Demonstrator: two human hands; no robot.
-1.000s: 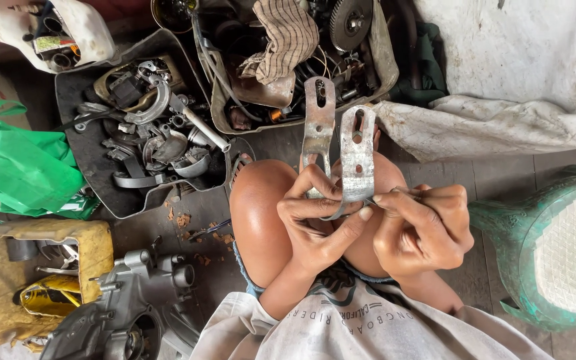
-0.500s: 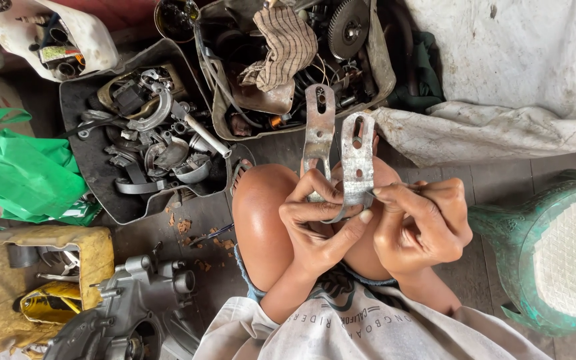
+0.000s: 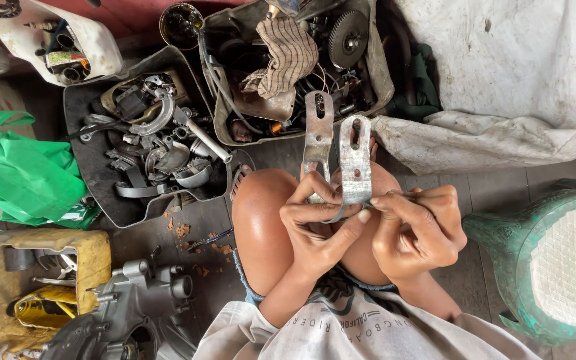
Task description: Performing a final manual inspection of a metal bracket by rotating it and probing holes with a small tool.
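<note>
Workshop floor of worn dark boards, seen from above, w/ parts bins all round a crouching person. Over the bare knees, both hands hold a bent metal strap bracket: a flat grey U-shaped strip, two arms pointing away from the body, each w/ a slot near the tip, surface dull and scuffed. Left hand is clenched round the bend, thumb pressed across the base. Right hand pinches at the same bend w/ curled fingertips; what it nips there is too small to tell. To do this well, I judge: keep the left grip firm at the bend so the arms don't twist, work close to the fold, wrists braced on the knees. Beyond the bracket's tips, a grey tub of greasy gears, wires and a checked rag. Left of the grip, a black tray of curved steel pieces, then a green plastic bag. Right of the grip, a green stool, white sheet above.
</note>
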